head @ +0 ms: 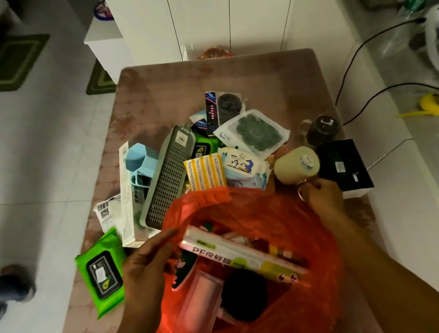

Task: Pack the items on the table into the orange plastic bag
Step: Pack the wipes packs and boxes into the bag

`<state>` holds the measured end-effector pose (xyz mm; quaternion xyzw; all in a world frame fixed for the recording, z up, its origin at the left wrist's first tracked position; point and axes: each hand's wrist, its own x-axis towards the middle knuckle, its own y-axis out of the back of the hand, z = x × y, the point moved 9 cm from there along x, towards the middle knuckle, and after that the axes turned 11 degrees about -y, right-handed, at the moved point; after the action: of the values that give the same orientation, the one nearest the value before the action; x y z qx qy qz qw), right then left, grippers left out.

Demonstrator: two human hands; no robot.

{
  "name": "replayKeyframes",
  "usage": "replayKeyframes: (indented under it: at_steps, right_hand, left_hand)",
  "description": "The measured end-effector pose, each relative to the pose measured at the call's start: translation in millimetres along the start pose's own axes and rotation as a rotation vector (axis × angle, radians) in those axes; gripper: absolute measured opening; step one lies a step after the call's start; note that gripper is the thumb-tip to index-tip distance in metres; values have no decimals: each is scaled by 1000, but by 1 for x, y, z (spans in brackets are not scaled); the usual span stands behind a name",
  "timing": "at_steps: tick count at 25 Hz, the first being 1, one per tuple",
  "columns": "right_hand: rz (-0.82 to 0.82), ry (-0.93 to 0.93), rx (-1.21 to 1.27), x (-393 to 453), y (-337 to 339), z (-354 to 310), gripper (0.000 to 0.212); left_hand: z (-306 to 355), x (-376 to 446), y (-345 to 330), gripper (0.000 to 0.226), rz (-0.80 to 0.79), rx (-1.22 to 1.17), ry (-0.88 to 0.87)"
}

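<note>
The left hand (145, 266) pinches the bag (248, 213) rim open, the right hand (321, 196) grips the cup (295, 165) handle, and a slip could shut the bag.

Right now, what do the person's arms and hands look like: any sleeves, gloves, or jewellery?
Both forearms are bare up to the frame edge, with no sleeves in view. The left hand and right hand wear no gloves. No watch or bracelet shows on either wrist. Whether any finger carries a ring cannot be told from this blurred view.

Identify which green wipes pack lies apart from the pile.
The bright green wipes pack at the table's left edge, beside the left hand; the other sits buried under the grey tray.
</note>
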<state>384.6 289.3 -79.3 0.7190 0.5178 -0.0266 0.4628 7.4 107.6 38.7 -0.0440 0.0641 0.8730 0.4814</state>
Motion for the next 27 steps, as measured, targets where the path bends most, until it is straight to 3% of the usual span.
replayKeyframes:
  at_steps: [3,6,9,10,13,15,17,20,23,25,27]
  right_hand:
    - [42,222,149,-60,56,-16,27]
    - [-166,506,86,-132,80,-21,19]
    - [-386,663,-281,-166,74,-4,26]
    - [-420,694,-408,-168,71,4,26]
    - [-460,826,-631,-173,55,9,18]
    - [-531,904,-662,-183,34,3,18]
    - [-608,940,-718,-195,11,2,17]
    - [-570,904,-618,-194,9,0,24]
    - [-495,761,-749,-178,17,25,67]
    - [-381,686,-988,-165,23,45,63]
    - [-382,616,-1017,-160,29,62,38]
  left_hand:
    - [-6,1,-3,31,-23,11,6]
    - [-3,-3,0,31,-24,116,-65]
    - [40,-12,2,34,-3,710,-503]
    - [49,-20,-11,43,-59,786,-645]
    - [37,-58,-80,65,-545,780,-838]
    - [1,-84,-121,86,-891,777,-719]
    - [-36,-95,-144,99,-1056,766,-514]
    - [-48,-92,-149,97,-953,732,-475]
    - [-43,-78,-129,92,-720,669,-462]
    - [-47,-72,-119,92,-660,636,-416]
    - [-48,-72,-119,89,-654,616,-412]
